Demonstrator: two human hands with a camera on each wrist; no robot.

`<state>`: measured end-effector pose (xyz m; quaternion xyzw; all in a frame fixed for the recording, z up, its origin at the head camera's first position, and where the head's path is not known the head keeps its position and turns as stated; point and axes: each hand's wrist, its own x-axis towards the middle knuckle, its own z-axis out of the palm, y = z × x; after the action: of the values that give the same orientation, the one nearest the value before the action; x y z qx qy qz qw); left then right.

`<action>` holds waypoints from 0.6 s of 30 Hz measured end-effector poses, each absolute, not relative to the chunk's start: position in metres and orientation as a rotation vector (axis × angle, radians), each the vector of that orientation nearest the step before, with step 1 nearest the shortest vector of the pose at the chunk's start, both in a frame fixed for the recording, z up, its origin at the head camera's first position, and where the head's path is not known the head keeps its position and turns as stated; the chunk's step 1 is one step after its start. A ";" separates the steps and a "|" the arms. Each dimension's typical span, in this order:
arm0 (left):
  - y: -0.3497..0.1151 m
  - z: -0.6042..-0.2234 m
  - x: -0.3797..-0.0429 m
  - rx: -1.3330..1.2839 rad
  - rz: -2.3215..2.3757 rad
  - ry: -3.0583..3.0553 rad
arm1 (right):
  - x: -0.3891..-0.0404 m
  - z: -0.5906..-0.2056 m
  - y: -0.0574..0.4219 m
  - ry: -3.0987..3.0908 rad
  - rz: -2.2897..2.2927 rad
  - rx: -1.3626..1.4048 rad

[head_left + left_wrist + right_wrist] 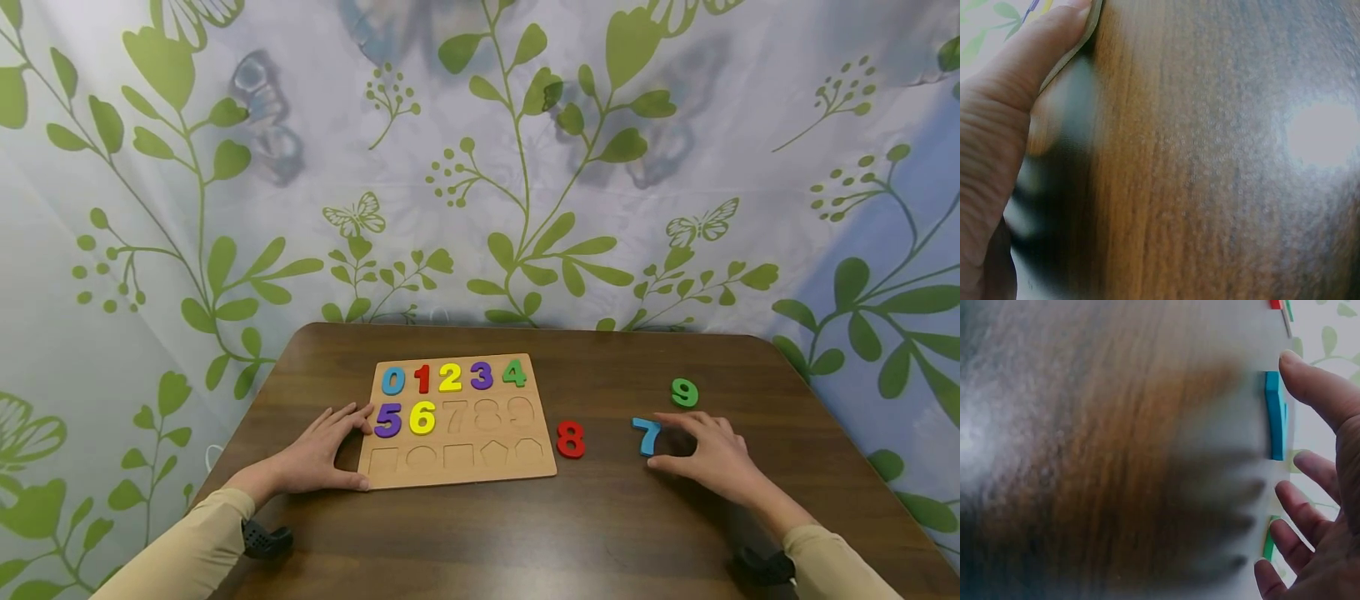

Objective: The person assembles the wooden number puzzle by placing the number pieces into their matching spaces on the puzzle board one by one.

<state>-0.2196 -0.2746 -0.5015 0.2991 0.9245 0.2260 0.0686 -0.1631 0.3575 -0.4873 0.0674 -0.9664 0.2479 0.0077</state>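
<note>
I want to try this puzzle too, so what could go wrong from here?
The right hand, around the blue 7, might bump the nearby green 9. The red 8 lies between that 7 and the board, so it could get knocked. The board might slide if the left hand at its edge pushes.

And there was the table (480,533), dark wood grain all over, so glossy that light flared white off it! The board (465,437) answered with pale, smooth wood, far more matt, its recesses cleanly cut. Then the blue seven (651,435), smooth-sided, painted-looking, just a soft sheen, and the red eight (571,438) much the same! The backdrop (420,250) looked like thin, creased cloth; the left sleeve (187,542) was matt fabric, the wrist strap (266,541) dark, perforated, plastic-looking.
</note>
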 end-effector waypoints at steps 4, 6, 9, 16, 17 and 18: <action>-0.275 -0.503 -0.220 0.902 0.671 2.790 | -0.165 -0.492 0.359 -3.029 0.771 0.192; -0.275 -0.503 -0.220 0.905 0.668 2.794 | -0.166 -0.494 0.359 -3.031 0.765 0.182; -0.274 -0.503 -0.220 0.909 0.672 2.794 | -0.168 -0.495 0.359 -3.033 0.756 0.172; -0.275 -0.502 -0.219 0.916 0.681 2.792 | -0.169 -0.494 0.358 -3.038 0.756 0.160; -0.275 -0.502 -0.219 0.917 0.681 2.793 | -0.169 -0.494 0.358 -3.038 0.753 0.158; -0.275 -0.502 -0.219 0.917 0.679 2.793 | -0.169 -0.494 0.358 -3.037 0.749 0.158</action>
<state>-0.2194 -0.2746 -0.5018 0.3032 0.9240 0.2247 0.0621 -0.1689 0.3576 -0.4942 0.0505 -0.9696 0.2393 0.0047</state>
